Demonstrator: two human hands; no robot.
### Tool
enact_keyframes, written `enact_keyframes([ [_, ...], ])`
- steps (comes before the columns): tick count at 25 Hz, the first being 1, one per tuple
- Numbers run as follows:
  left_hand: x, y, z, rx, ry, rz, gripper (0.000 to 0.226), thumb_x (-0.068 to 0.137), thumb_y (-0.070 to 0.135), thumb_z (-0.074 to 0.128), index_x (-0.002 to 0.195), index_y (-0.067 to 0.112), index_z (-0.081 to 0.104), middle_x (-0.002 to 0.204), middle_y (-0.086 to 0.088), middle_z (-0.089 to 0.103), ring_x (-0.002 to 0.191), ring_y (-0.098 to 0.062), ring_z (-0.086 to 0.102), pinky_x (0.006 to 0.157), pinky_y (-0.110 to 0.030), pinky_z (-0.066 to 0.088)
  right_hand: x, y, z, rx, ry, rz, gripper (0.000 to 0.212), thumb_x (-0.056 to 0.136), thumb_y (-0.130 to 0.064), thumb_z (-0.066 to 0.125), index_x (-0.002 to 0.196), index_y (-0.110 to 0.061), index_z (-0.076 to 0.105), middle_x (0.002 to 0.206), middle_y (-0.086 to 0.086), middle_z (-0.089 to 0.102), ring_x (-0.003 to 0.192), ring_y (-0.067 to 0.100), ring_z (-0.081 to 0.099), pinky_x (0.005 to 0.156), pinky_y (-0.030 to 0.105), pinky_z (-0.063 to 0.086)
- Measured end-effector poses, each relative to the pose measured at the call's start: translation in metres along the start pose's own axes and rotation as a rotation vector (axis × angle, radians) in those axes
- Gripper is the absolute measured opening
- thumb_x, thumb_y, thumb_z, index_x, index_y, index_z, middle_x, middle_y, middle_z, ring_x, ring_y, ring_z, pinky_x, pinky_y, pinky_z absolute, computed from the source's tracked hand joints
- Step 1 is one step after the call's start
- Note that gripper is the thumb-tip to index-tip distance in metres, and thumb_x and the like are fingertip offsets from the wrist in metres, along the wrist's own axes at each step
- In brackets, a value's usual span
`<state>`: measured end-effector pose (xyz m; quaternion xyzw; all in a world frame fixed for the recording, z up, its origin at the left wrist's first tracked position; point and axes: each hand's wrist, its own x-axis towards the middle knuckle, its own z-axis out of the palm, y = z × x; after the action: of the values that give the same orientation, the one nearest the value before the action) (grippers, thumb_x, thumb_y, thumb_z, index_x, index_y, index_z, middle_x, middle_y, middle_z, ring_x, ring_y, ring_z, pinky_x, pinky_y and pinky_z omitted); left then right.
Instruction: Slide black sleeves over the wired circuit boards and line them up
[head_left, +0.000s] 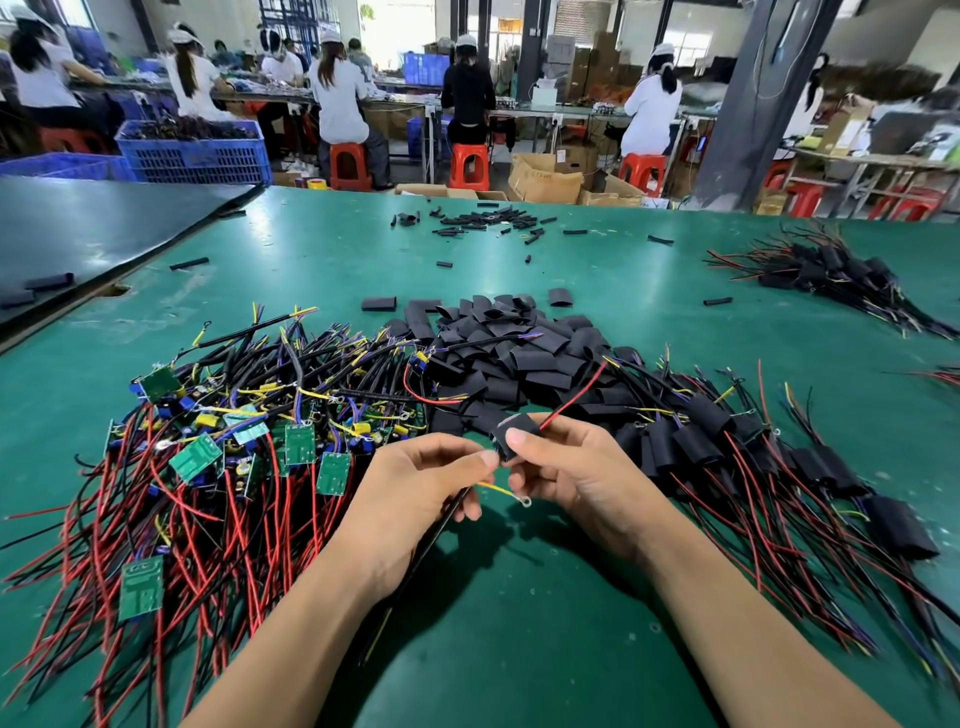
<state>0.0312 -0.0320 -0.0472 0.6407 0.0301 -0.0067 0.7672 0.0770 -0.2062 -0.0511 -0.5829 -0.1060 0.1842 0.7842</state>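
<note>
- Black sleeve (511, 426) pinched in right hand (576, 480), red wire (571, 397) trailing out.
- Left hand (415, 493) grips its black cable (441, 525).
- Bare boards (200, 457) lie left of the hands, sleeved ones (696, 447) right.

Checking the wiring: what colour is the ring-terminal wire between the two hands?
Yellow. The wire shows best in the head view, the only one.

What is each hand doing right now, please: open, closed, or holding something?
Left hand: closed, pinching the wire bundle below the sleeve.
Right hand: closed, holding the black sleeve between thumb and fingers.
</note>
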Motion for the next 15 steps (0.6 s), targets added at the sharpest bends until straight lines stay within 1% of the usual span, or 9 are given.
enact_keyframes([
  [2, -0.0005, -0.0023, -0.0009, 0.081, 0.014, -0.007, 0.008, 0.080, 0.012, 0.078, 0.078, 0.005, 0.074, 0.071, -0.011, 0.069, 0.049, -0.019, 0.050, 0.058, -0.026, 0.043, -0.0012, 0.0016, 0.0000, -0.066, -0.006, 0.012, 0.019, 0.074, -0.024, 0.082, 0.090, -0.015, 0.077, 0.081, 0.011, 0.070, 0.063, 0.020, 0.063, 0.060, 0.027, 0.054],
  [4, -0.0011, -0.0031, -0.0009, 0.123, 0.023, 0.009, 0.010, 0.082, 0.012, 0.077, 0.080, 0.003, 0.074, 0.070, -0.010, 0.069, 0.049, -0.017, 0.049, 0.059, -0.023, 0.044, -0.0022, 0.0018, 0.0004, -0.094, -0.004, 0.022, 0.020, 0.074, -0.026, 0.082, 0.091, -0.015, 0.077, 0.082, 0.012, 0.070, 0.064, 0.021, 0.064, 0.061, 0.028, 0.054],
  [6, -0.0013, -0.0032, -0.0011, 0.145, 0.020, 0.030, 0.010, 0.083, 0.011, 0.076, 0.081, 0.002, 0.074, 0.070, -0.010, 0.069, 0.049, -0.016, 0.049, 0.057, -0.020, 0.043, -0.0027, 0.0014, 0.0009, -0.099, -0.012, 0.026, 0.026, 0.072, -0.029, 0.085, 0.092, -0.013, 0.077, 0.084, 0.014, 0.070, 0.064, 0.021, 0.064, 0.061, 0.028, 0.054],
  [8, -0.0010, -0.0037, -0.0011, 0.177, 0.024, 0.050, 0.009, 0.084, 0.011, 0.075, 0.079, 0.004, 0.074, 0.069, -0.010, 0.068, 0.049, -0.017, 0.048, 0.056, -0.020, 0.042, -0.0028, 0.0020, 0.0020, -0.109, -0.019, 0.026, 0.024, 0.075, -0.025, 0.083, 0.094, -0.012, 0.076, 0.086, 0.015, 0.070, 0.064, 0.021, 0.064, 0.061, 0.028, 0.054],
  [11, -0.0003, -0.0038, -0.0004, 0.183, 0.038, 0.055, 0.008, 0.083, 0.010, 0.074, 0.079, 0.004, 0.073, 0.068, -0.008, 0.067, 0.048, -0.018, 0.046, 0.052, -0.021, 0.041, -0.0022, 0.0040, 0.0026, -0.129, -0.027, 0.026, 0.018, 0.078, -0.023, 0.079, 0.093, -0.013, 0.077, 0.086, 0.012, 0.071, 0.065, 0.019, 0.064, 0.062, 0.027, 0.054],
  [15, 0.0012, -0.0046, -0.0007, 0.172, 0.047, 0.038, 0.007, 0.084, 0.010, 0.074, 0.080, 0.004, 0.072, 0.070, -0.008, 0.069, 0.047, -0.017, 0.045, 0.051, -0.020, 0.042, -0.0023, 0.0024, 0.0053, -0.109, -0.013, 0.039, 0.018, 0.078, -0.025, 0.079, 0.092, -0.014, 0.076, 0.083, 0.012, 0.071, 0.061, 0.020, 0.062, 0.058, 0.027, 0.052],
])
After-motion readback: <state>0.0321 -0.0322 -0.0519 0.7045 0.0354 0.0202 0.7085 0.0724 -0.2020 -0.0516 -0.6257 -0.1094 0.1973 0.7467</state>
